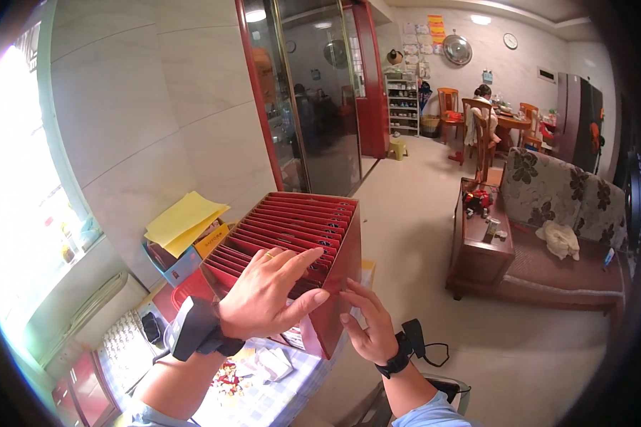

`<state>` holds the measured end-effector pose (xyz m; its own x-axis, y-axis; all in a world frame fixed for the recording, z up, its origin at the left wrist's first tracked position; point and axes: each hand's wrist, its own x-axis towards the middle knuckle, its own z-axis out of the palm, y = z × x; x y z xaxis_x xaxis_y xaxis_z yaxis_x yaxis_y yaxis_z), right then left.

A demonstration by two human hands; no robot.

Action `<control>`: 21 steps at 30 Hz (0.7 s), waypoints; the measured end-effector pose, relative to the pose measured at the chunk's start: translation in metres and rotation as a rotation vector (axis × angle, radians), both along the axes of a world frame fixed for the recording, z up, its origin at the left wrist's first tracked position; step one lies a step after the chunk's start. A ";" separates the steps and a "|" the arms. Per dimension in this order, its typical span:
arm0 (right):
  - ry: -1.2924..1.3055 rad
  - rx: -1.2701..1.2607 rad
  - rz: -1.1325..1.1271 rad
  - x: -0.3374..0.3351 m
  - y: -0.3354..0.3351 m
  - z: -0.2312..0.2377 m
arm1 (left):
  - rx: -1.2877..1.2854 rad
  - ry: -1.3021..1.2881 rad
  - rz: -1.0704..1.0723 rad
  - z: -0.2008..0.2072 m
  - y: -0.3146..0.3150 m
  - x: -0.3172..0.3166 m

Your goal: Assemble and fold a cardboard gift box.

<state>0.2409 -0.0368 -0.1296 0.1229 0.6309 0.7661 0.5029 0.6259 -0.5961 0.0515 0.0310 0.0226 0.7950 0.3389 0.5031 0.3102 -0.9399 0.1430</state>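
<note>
Reaching forward, hands (267, 293) (372, 330) at box (345, 252), left over, right alongside

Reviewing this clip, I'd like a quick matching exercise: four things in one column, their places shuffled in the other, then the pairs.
Things
1. Left hand
2. Right hand
3. Yellow sheets
4. White cloth

Places
A. On the sofa seat
B. Over the red flat pieces standing in a row
C. On top of the blue container
D. Outside the red carton, by its right wall

Pairs: 1-B, 2-D, 3-C, 4-A
</note>
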 end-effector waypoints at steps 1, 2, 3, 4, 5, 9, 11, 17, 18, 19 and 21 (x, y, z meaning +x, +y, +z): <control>0.007 -0.005 0.006 0.000 0.000 0.000 | 0.002 0.035 0.034 0.000 0.000 0.003; 0.014 -0.010 0.011 0.000 0.000 0.000 | -0.005 0.072 0.070 0.000 -0.001 0.006; 0.014 -0.010 0.010 0.000 0.000 -0.001 | -0.002 0.092 0.091 0.000 -0.001 0.009; 0.011 -0.008 0.006 0.001 -0.001 -0.001 | 0.001 0.093 0.090 -0.001 -0.002 0.011; 0.010 -0.007 0.001 0.001 -0.001 -0.002 | 0.028 0.106 0.099 -0.001 -0.002 0.012; 0.016 -0.019 0.000 0.004 -0.001 -0.004 | 0.039 0.123 0.115 -0.002 -0.002 0.013; 0.013 -0.020 -0.006 0.005 -0.001 -0.005 | 0.059 0.101 0.097 -0.002 -0.002 0.012; 0.006 -0.046 -0.018 0.007 -0.003 -0.008 | 0.080 0.022 0.030 -0.001 0.001 0.009; 0.007 -0.045 -0.018 0.007 -0.003 -0.008 | 0.096 0.028 0.017 0.000 0.002 0.009; 0.004 -0.041 -0.018 0.007 -0.003 -0.009 | 0.095 0.021 0.014 0.001 0.004 0.008; 0.003 -0.035 -0.018 0.007 -0.003 -0.010 | 0.129 0.070 -0.020 0.003 0.009 0.008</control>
<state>0.2479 -0.0393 -0.1395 0.1367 0.6552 0.7429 0.5126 0.5950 -0.6191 0.0591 0.0402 0.0259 0.8358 0.2590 0.4841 0.2962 -0.9551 -0.0005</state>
